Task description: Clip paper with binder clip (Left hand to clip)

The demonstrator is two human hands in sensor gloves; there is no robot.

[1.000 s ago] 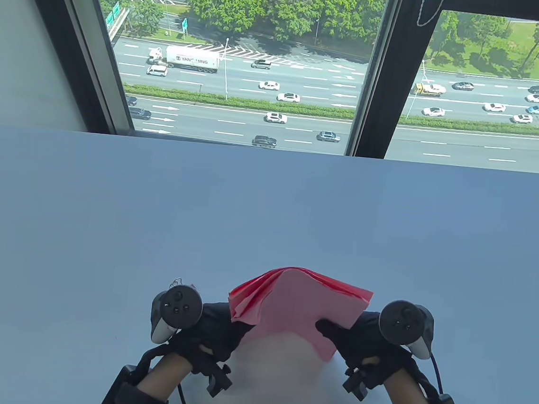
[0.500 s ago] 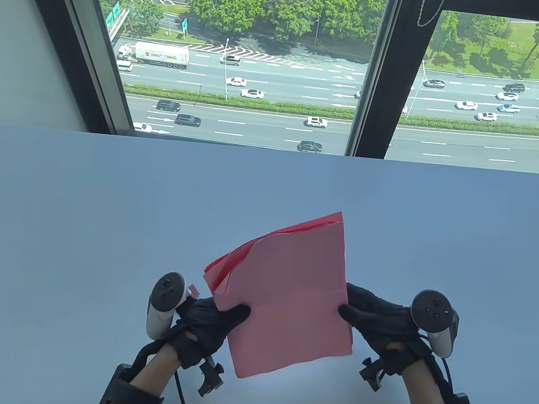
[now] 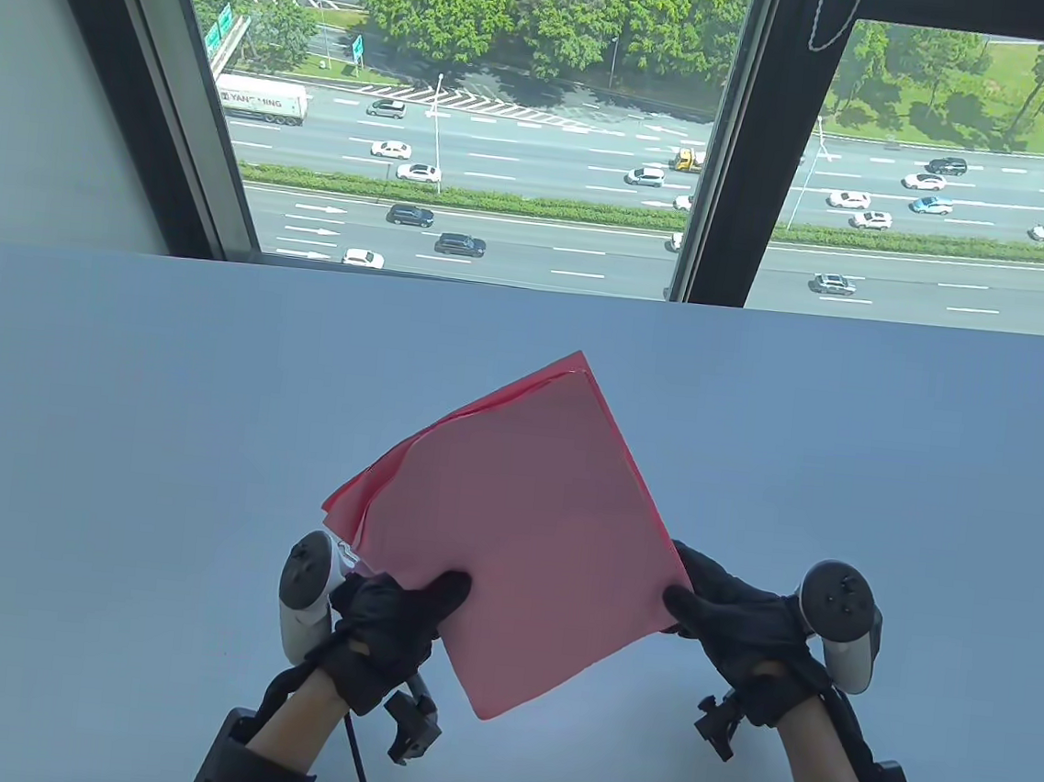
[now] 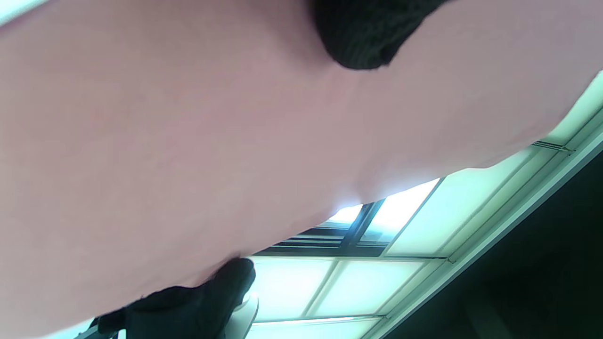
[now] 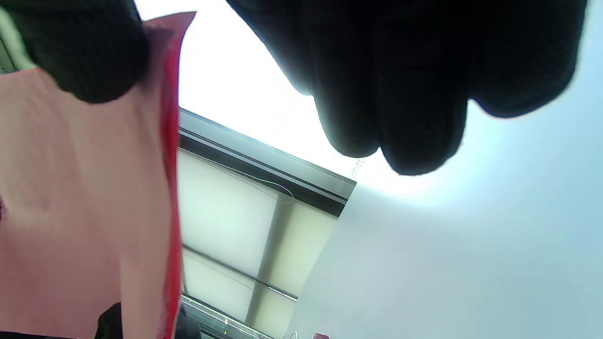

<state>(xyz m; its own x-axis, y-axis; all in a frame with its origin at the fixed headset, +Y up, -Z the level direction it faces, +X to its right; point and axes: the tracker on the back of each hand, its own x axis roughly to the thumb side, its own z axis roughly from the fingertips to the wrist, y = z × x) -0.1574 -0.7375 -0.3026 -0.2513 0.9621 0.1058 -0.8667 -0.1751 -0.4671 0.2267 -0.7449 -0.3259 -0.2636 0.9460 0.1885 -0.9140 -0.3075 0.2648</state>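
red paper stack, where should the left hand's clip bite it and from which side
Judging by the table view, bite the lower-left edge of the red paper stack, close to where the left hand pinches it, coming in from the left. The sheets fan apart further up that edge, while the right hand steadies the opposite edge. No clip shows clearly.

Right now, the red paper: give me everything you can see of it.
The red paper is a thin stack of several sheets, red with a paler pink face toward the table camera. It is held up off the table, turned diamond-wise, one corner up toward the window. Sheets fan apart along its upper left edge. The left hand grips its lower left edge, the right hand its right corner. No clip visible on it.
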